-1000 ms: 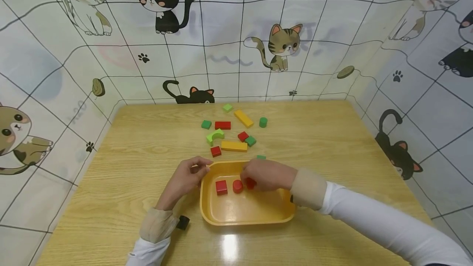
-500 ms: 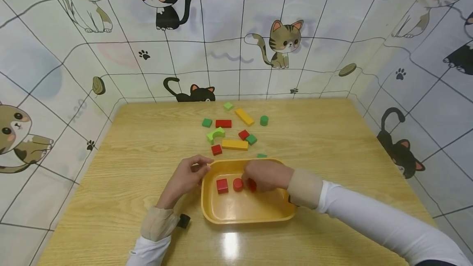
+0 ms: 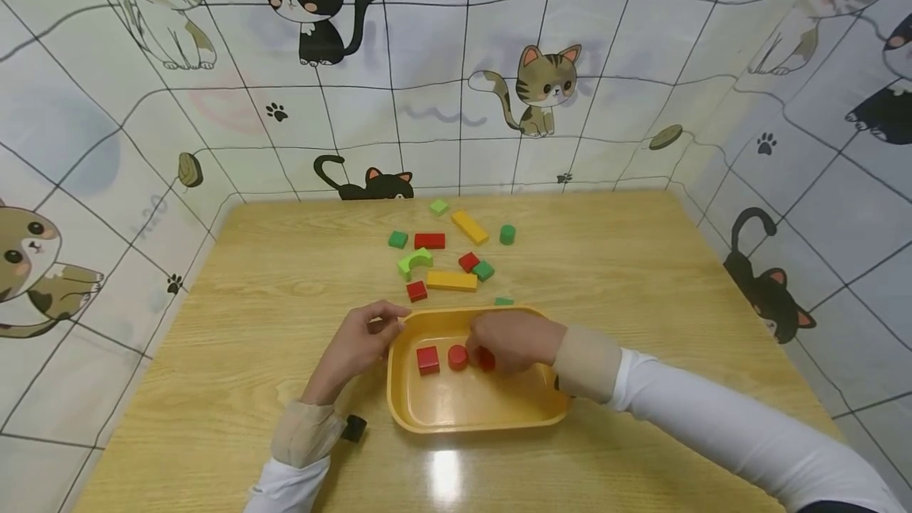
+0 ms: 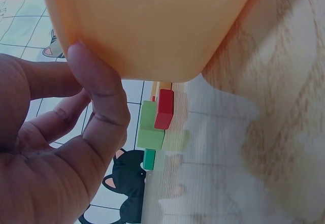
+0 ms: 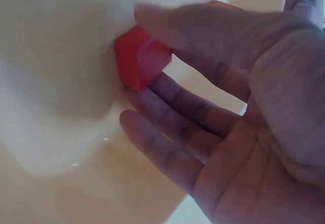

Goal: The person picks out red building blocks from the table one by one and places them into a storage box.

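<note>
Showing flat, angular red faces, the block [image 5: 131, 57] is sitting in a thumb-and-finger pinch of the right hand [image 3: 514, 342].

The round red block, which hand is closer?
The right hand: it is just right of the round red block, pinching another red block. The left hand is farther away, at the far left corner of the yellow tray.
</note>
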{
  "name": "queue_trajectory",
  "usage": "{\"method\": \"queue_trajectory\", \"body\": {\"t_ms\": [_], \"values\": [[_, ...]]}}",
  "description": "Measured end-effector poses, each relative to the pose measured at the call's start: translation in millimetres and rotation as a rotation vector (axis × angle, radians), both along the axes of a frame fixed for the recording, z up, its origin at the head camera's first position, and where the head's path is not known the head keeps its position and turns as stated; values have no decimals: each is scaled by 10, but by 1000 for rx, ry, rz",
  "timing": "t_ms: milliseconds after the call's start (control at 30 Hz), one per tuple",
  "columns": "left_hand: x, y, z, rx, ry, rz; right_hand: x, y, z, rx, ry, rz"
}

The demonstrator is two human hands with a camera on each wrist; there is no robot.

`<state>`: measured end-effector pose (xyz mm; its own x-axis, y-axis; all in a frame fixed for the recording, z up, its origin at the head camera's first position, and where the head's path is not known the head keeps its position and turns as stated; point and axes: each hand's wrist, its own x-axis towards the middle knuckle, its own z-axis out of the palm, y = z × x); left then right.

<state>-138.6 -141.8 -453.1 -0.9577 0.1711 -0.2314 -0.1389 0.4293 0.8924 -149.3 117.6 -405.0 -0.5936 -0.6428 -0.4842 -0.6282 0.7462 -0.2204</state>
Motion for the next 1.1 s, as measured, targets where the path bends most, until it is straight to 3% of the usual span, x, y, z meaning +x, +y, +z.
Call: {"method": "queue_trajectory", "body": {"t_ms": [267,500,700,1100], "values": [[14,3,-4,-8,3,5,-6,56,62,15,-34,-4],[16,-3,-3,-4,22,-3,-5,110,175,12,-122,-74],[15,-6,6,-1,13,-3,-8,158,312,-21,-146,-118],[16,-2,7,3,19,-5,-39,240,451,-147,-109,-60]]}}
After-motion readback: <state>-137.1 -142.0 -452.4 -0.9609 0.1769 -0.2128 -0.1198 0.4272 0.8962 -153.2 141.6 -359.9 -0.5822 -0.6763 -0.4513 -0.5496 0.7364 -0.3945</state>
